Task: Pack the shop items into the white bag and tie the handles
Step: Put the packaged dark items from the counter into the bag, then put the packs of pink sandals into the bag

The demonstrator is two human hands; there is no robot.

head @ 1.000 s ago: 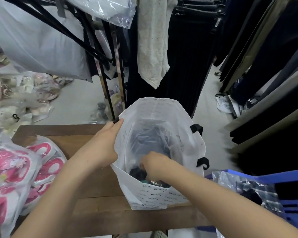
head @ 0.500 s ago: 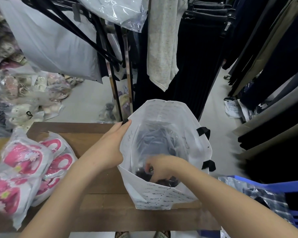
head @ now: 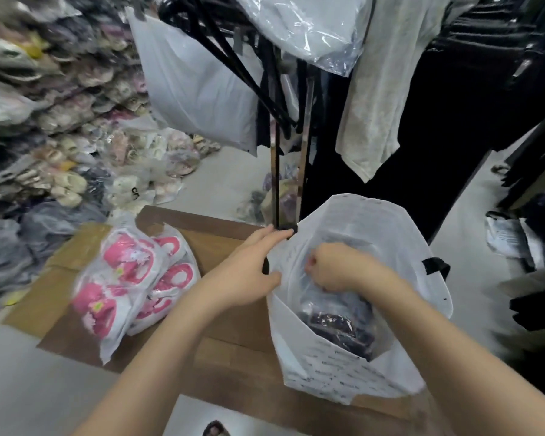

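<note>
The left hand [head: 246, 272] pinches the white bag's [head: 390, 247] rim at nine o'clock. The right hand [head: 337, 269], curled inside, grips something I cannot make out. If the rim slips, the bag could sag shut or tip off the counter [head: 233, 357].

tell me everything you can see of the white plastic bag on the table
The white plastic bag stands upright and open on the brown wooden table, thin, with small dark print and black handles. The left hand grips its left rim; the right hand reaches inside, above a dark wrapped item at the bottom.
</note>
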